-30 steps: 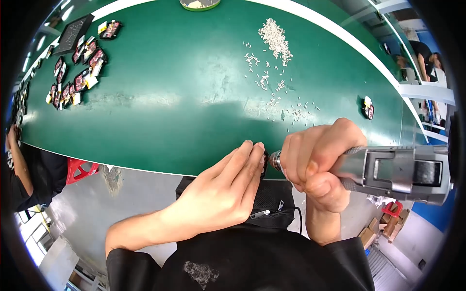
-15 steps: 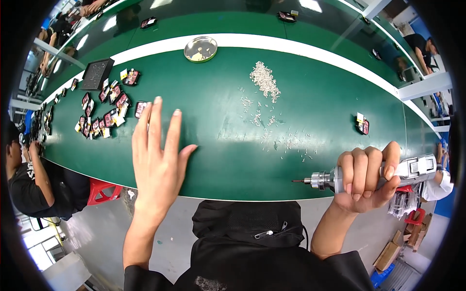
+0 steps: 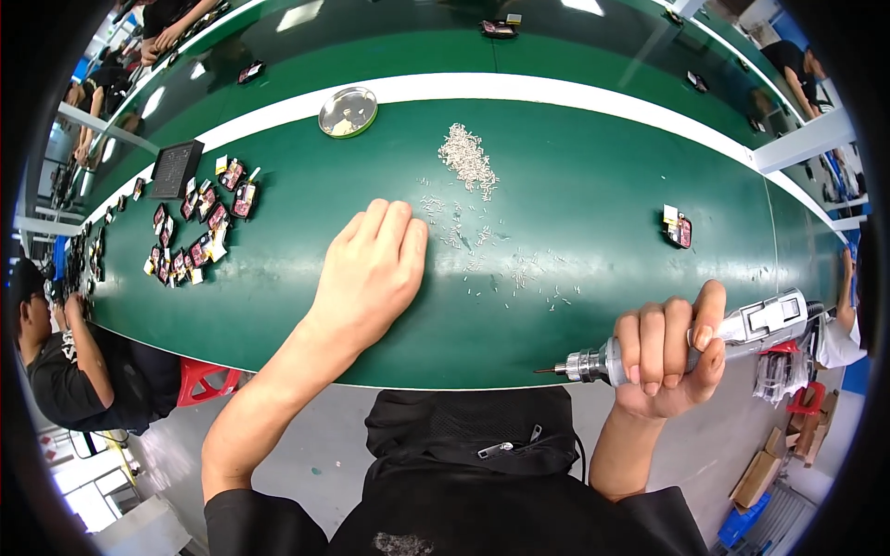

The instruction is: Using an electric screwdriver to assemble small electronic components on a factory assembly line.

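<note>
My right hand (image 3: 669, 350) grips a grey electric screwdriver (image 3: 705, 341) near the front edge of the green belt (image 3: 603, 139), its bit pointing left. My left hand (image 3: 373, 269) reaches over the belt with fingers together and curled down, its tips at the scattered small screws (image 3: 454, 232). Whether it pinches a screw is hidden. A denser pile of screws (image 3: 466, 159) lies farther back. One small red and black part (image 3: 680, 229) sits alone to the right.
Several small red and black parts (image 3: 199, 227) lie in a cluster at the left, beside a black tray (image 3: 176, 169). A round metal dish (image 3: 349, 111) stands near the white stripe. Another person (image 3: 56, 361) sits at the left; others work at the far side.
My left hand has moved right across the belt to the scattered screws, fingers now drawn together. The right hand with the screwdriver has stayed near the belt's front edge.
</note>
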### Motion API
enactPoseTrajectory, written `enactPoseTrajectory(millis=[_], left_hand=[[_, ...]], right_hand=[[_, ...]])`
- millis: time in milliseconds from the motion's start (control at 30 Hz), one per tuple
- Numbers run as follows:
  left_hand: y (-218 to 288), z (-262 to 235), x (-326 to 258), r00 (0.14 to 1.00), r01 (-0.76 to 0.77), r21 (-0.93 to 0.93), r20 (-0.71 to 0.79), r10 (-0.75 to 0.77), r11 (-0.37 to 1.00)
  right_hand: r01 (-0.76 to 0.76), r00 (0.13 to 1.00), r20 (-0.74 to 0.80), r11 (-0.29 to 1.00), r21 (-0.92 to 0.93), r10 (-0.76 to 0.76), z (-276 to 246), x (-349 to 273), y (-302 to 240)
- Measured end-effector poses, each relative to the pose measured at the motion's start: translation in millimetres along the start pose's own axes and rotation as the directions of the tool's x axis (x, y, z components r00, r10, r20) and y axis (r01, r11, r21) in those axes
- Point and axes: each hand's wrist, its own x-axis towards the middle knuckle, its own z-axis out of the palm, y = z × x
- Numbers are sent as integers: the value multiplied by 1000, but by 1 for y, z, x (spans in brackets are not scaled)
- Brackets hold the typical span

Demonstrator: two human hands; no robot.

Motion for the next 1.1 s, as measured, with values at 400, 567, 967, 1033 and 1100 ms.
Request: enactPoseTrajectory(millis=[400, 567, 967, 1033, 1100], left_hand=[[89, -11, -34, 824, 311, -897, 90, -560, 314], [103, -21, -40, 737, 292, -943, 329, -591, -160], [105, -18, -44, 765, 123, -846, 414, -493, -519], [105, -19, -42, 768, 154, -859, 415, -488, -488], [101, -18, -41, 785, 138, -843, 414, -461, -520]], right_hand=[[-4, 1000, 12, 987, 158, 2, 8, 8, 22], [72, 996, -61, 984, 165, -62, 23, 12, 20], [105, 986, -146, 982, 157, -82, 30, 11, 28], [101, 986, -149, 986, 135, -81, 30, 11, 29], [99, 985, -152, 989, 113, -81, 30, 11, 28]])
